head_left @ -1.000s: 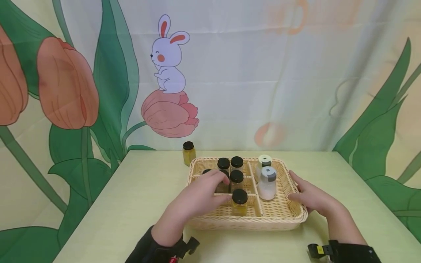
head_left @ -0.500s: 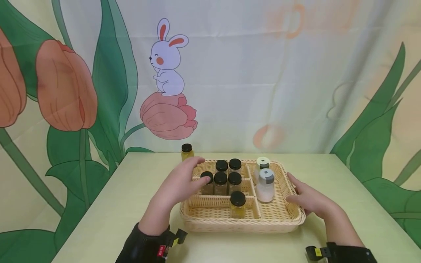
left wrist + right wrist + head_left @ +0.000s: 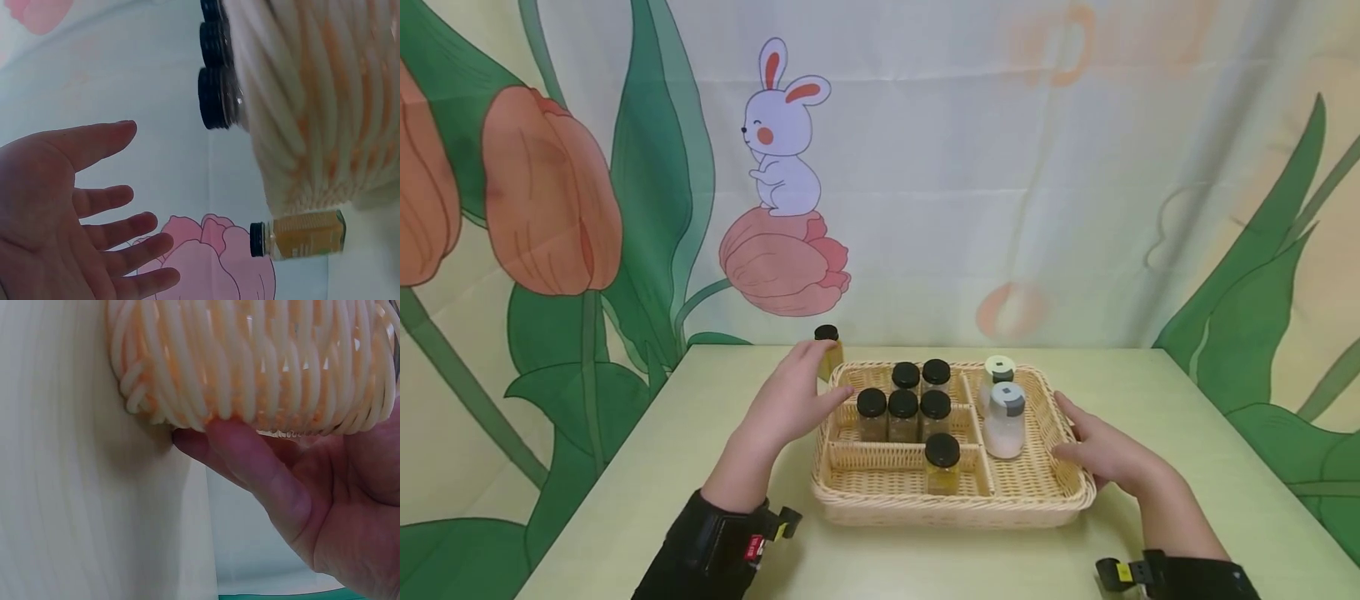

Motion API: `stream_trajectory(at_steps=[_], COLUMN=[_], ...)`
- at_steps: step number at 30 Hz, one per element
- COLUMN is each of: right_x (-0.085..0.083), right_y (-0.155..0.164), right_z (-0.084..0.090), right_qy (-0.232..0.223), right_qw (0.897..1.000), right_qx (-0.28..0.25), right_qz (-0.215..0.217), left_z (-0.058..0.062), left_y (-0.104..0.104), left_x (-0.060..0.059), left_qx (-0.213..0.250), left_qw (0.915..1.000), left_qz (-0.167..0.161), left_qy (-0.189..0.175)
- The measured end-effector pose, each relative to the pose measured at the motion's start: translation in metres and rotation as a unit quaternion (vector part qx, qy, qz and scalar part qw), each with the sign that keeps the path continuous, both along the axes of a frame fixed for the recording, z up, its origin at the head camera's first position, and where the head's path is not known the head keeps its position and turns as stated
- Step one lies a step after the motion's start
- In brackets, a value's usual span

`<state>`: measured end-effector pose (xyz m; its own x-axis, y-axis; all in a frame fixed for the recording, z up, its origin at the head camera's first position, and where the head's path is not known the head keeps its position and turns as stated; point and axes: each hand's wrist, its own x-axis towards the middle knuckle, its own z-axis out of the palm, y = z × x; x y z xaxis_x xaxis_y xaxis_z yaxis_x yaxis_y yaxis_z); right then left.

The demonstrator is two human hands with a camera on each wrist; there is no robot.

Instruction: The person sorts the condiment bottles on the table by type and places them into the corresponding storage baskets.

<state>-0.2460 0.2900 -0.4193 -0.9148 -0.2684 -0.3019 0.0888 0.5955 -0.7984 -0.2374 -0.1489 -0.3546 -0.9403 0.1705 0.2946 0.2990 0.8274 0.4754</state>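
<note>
My left hand [image 3: 784, 402] is spread at the left side of a divided wicker basket [image 3: 910, 505], with fingers extended and nothing held. Beyond its fingertips, a jar with yellow contents and a black lid [image 3: 831, 363] stands outside the basket at the back left, partly covered by the hand in the head view. In the left wrist view, the open palm [image 3: 81, 219] faces that same yellow jar [image 3: 306, 235] with a gap between. My right hand [image 3: 1108, 446] grips the basket's right end, thumb at the rim; the right wrist view has its fingers [image 3: 262, 469] against the woven wall.
Inside the basket, several black-lidded jars [image 3: 903, 417] fill the left compartments, and one with yellow contents [image 3: 942, 467] sits in the front one. Two pale-lidded shakers [image 3: 1004, 429] stand in the right compartment. A printed curtain [image 3: 925, 167] hangs behind the table [image 3: 647, 467].
My left hand has left the jars in the middle of the basket and moved left and back toward the yellow jar outside. The right hand stays on the basket's end.
</note>
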Motion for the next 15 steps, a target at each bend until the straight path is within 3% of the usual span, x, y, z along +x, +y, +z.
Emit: stream_trajectory(at_steps=[8,15], right_x=[0.001,0.0], right_y=[0.001,0.0], right_z=[0.001,0.0], right_qy=[-0.005,-0.009], right_qw=[1.0,1.0], right_qx=[-0.001,-0.012], right_qz=[-0.003,-0.002], left_z=[-0.002,-0.002], left_y=[-0.005,-0.009], left_x=[-0.021,-0.038], left_qx=[-0.033,-0.066], left_qw=[0.9994,0.9978], left_qz=[0.001,0.012], left_qy=[0.011,-0.003])
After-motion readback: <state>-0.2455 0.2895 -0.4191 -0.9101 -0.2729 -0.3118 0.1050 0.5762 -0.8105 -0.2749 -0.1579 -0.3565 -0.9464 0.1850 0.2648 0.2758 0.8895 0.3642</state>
